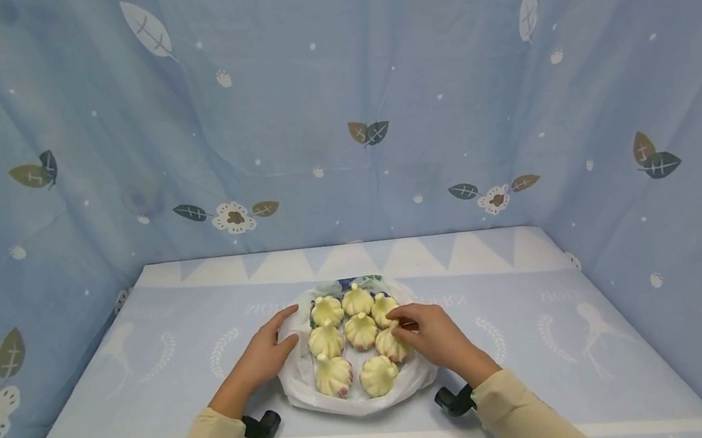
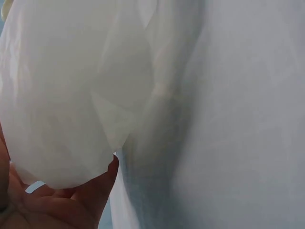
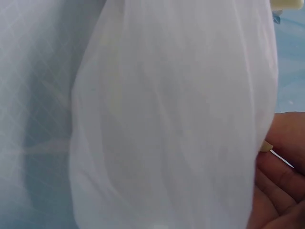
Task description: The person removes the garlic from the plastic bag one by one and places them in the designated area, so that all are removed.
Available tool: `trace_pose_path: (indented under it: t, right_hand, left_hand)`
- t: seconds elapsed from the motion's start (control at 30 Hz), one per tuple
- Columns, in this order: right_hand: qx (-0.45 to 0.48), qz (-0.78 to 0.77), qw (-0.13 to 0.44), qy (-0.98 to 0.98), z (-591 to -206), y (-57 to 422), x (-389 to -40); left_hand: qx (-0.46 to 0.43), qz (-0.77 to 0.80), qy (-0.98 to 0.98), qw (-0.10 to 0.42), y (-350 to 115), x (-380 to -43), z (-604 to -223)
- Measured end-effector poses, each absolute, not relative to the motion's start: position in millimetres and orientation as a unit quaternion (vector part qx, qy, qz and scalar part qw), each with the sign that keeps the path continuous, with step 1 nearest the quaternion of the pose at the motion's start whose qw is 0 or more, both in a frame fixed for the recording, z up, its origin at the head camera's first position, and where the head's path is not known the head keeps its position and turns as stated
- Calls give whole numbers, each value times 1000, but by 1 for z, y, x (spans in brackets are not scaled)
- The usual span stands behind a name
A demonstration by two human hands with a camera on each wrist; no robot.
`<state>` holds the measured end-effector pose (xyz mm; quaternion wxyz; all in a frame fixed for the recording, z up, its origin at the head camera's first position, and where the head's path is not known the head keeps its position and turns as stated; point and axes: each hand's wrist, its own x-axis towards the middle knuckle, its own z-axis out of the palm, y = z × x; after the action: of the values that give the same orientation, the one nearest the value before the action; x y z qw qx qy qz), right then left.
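Several pale yellow garlic bulbs point(image 1: 361, 331) with purplish bases sit inside a white plastic bag point(image 1: 375, 403) whose mouth is spread wide. At the bag's left side my left hand point(image 1: 262, 350) rests against the plastic, thumb and fingers apart. In the left wrist view, the left thumb point(image 2: 102, 191) lies along the bag's outer wall. My right hand point(image 1: 431, 332) reaches over the right rim and pinches the stem of a garlic bulb point(image 1: 391, 347) between thumb and forefinger. A bit of that stem point(image 3: 266, 147) shows beside the fingers in the right wrist view; the bag wall hides the rest.
The bag stands on a table with a pale blue and white patterned cloth point(image 1: 167, 391). A blue curtain point(image 1: 309, 106) with leaves and flowers hangs behind and along both sides. Black wrist mounts point(image 1: 261, 427) sit low beside the bag's front.
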<state>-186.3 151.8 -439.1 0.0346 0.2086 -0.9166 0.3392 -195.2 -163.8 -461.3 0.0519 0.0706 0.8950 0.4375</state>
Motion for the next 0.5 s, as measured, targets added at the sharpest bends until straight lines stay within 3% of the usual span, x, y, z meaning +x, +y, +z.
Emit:
trace_pose_path:
  t: [0.23, 0.5]
  right_hand:
    - [210, 335, 39, -918, -439, 150, -185]
    - [234, 356, 88, -901, -428, 156, -183]
  left_hand:
    - [58, 437, 897, 48, -162, -198, -462]
    - [55, 436, 897, 53, -161, -199, -461]
